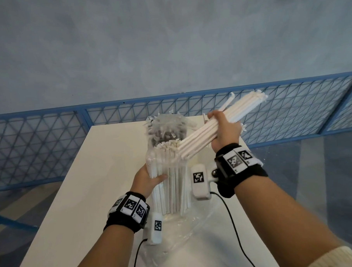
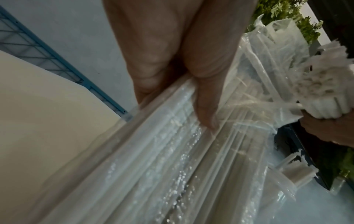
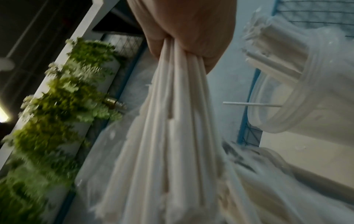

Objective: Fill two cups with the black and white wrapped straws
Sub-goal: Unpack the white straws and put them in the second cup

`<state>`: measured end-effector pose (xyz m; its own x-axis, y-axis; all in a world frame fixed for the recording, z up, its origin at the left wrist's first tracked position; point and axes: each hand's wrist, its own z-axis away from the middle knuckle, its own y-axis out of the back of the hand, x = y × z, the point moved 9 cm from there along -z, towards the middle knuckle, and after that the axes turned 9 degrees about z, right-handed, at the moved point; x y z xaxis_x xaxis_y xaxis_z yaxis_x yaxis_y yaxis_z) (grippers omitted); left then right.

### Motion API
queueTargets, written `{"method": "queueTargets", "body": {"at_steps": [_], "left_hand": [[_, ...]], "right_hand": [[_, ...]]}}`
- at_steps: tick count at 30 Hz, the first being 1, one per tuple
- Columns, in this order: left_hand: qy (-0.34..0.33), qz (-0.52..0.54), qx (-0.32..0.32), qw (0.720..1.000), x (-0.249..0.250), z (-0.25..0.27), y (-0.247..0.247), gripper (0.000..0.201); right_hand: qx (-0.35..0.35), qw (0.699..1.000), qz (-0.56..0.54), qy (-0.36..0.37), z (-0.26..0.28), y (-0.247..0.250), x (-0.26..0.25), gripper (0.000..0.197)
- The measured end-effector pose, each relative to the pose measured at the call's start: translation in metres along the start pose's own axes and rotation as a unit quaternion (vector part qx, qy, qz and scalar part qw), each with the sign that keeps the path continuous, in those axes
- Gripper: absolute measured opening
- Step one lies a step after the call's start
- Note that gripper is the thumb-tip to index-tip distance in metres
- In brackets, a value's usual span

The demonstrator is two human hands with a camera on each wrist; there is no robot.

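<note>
My left hand [image 1: 151, 178] grips an upright clear bag of white wrapped straws [image 1: 171, 186] standing on the white table [image 1: 82, 188]; its thumb [image 2: 205, 98] presses the plastic. My right hand [image 1: 223, 131] holds a bundle of white straws [image 1: 217, 127] lifted above the bag's open top and slanting up to the right. This bundle hangs from my closed palm in the right wrist view [image 3: 172, 121]. Behind the bag stands a pack of black straws in clear wrap [image 1: 165, 131]. A translucent cup [image 3: 306, 94] with white straws in it lies to the right.
A blue mesh fence [image 1: 50, 138] runs behind the table's far edge. Crumpled clear plastic [image 1: 185, 234] lies on the table near me, with black cables [image 1: 233, 221] trailing from my wristbands. Green foliage [image 3: 67, 106] lines a wall off to the side.
</note>
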<state>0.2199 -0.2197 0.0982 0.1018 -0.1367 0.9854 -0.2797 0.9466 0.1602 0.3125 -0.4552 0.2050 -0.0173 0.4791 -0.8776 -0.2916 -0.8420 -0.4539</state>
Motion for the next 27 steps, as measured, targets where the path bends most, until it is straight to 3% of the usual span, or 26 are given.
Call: {"method": "queueTargets", "body": {"at_steps": [4, 8, 13, 19, 27], "left_hand": [[0.006, 0.022, 0.010, 1.000, -0.003, 0.000, 0.004, 0.032], [0.011, 0.044, 0.012, 0.999, -0.006, 0.001, 0.007, 0.032], [0.007, 0.042, 0.018, 0.999, -0.006, 0.002, 0.009, 0.033], [-0.001, 0.035, 0.011, 0.999, -0.001, 0.003, 0.004, 0.033], [0.009, 0.035, 0.000, 0.999, -0.006, 0.003, 0.006, 0.053]], "right_hand": [[0.052, 0.998, -0.029, -0.013, -0.016, 0.021, -0.011, 0.014], [0.121, 0.991, -0.038, 0.045, -0.030, 0.049, -0.037, 0.019], [0.185, 0.973, -0.018, 0.138, -0.039, 0.068, -0.065, 0.046], [0.046, 0.971, 0.118, 0.203, -0.030, 0.021, -0.052, 0.045], [-0.054, 0.935, 0.290, 0.197, -0.039, -0.003, -0.006, 0.052]]}}
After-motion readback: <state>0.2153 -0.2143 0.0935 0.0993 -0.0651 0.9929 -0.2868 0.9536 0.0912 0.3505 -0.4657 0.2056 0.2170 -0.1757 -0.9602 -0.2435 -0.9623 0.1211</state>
